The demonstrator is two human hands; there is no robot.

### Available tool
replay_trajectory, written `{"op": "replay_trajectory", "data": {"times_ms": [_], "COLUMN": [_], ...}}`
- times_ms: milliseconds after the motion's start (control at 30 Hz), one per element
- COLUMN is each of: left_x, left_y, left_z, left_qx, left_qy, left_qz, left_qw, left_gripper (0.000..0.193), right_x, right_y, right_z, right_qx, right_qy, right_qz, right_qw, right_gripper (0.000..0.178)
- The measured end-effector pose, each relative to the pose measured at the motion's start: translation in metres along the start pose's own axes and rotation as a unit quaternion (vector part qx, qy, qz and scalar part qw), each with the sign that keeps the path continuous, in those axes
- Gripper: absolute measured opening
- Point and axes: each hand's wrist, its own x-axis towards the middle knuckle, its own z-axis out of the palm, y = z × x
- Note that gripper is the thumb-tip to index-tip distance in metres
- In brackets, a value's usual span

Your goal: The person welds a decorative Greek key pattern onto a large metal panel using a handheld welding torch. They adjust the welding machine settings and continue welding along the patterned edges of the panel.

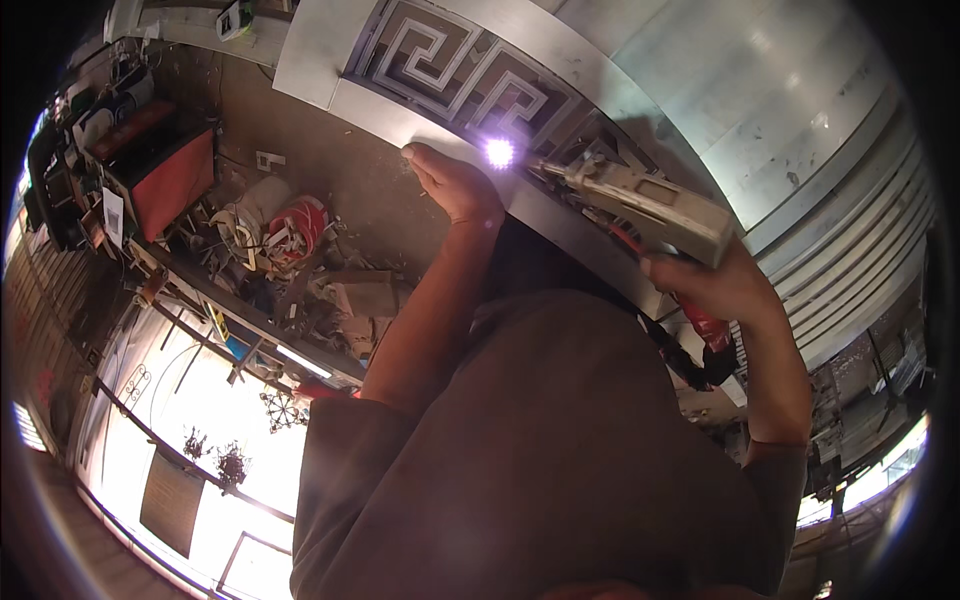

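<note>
Right hand (pixel 715 285) closed round grip of grey welding gun (pixel 645 205) w/ red handle, nozzle aimed at bright violet-white spark (pixel 499 152) on metal frame (pixel 440 125) w/ angular key-pattern grille, at frame's lower strip just beside the pattern. Left hand (pixel 455 185) pressed on same strip just left of spark, fingers curled over edge, gripping nothing loose. Cluttered shelf (pixel 250 260) w/ red box (pixel 170 180) & cable reels well apart on left.

The metal panel (pixel 470 75) at the frame's top is silver-grey with an angular maze pattern. The tool (pixel 650 205) is beige with a red handle. At left, a red box (pixel 172 182). A white-violet spark (pixel 499 152).
</note>
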Motion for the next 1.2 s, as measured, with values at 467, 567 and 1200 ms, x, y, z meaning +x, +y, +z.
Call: {"op": "replay_trajectory", "data": {"times_ms": [467, 567, 1200], "left_x": [0.011, 0.014, 0.005], "left_y": [-0.016, -0.016, -0.004], "left_z": [-0.002, -0.003, -0.002], "left_qx": [-0.048, -0.03, -0.072], "left_qy": [-0.029, -0.023, -0.036], "left_qz": [0.032, 0.017, -0.069], "left_qw": [0.998, 0.999, 0.994], "left_gripper": [0.083, 0.084, 0.086], "right_x": [-0.084, -0.086, -0.042], "right_y": [0.044, 0.057, 0.088], "right_z": [-0.039, -0.045, -0.038], "right_qx": [0.048, -0.022, 0.047], "right_qy": [0.021, 0.019, -0.026], "right_qz": [0.034, 0.07, 0.028], "right_qw": [0.998, 0.997, 0.998], "right_gripper": [0.038, 0.052, 0.071]}}
